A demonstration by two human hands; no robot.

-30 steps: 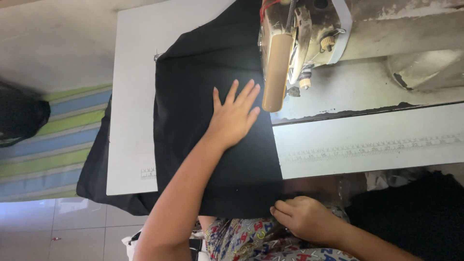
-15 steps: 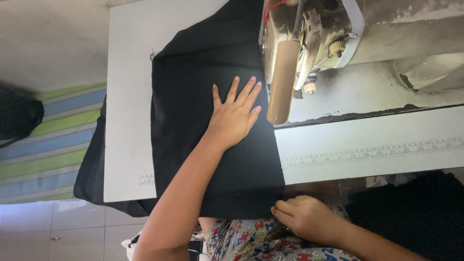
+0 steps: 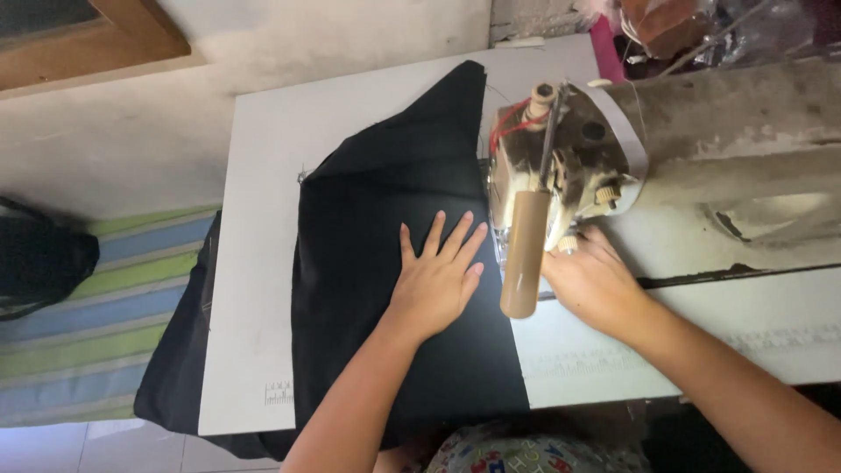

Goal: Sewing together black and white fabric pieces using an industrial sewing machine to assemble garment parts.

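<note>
left hand (image 3: 435, 282) lies flat, palm down and fingers spread, pressing on the black fabric (image 3: 385, 263); it grips nothing. fingertips point toward the head of the sewing machine (image 3: 569, 175) and stop just short of it. right hand (image 3: 591, 280) rests at the foot of the machine head, just behind the tan lever (image 3: 524, 254); fingers loosely curled, tips hidden by the machine, so cannot tell whether they pinch anything. the fabric covers the middle of the white table (image 3: 254, 263); its right edge runs under the machine head, its near edge hangs over the table front by the floral-print lap (image 3: 517, 454), and a fold drapes off the left table edge. a bare strip of table lies left of the cloth. beyond the table's left edge: a striped mat (image 3: 96, 298) and a dark bag (image 3: 39, 263), well apart from the hands. versus 0.5 s ago: the right hand has come up from the lap to the machine head; the left hand has stayed flat on the cloth; the view has shifted, showing more wall.
</note>
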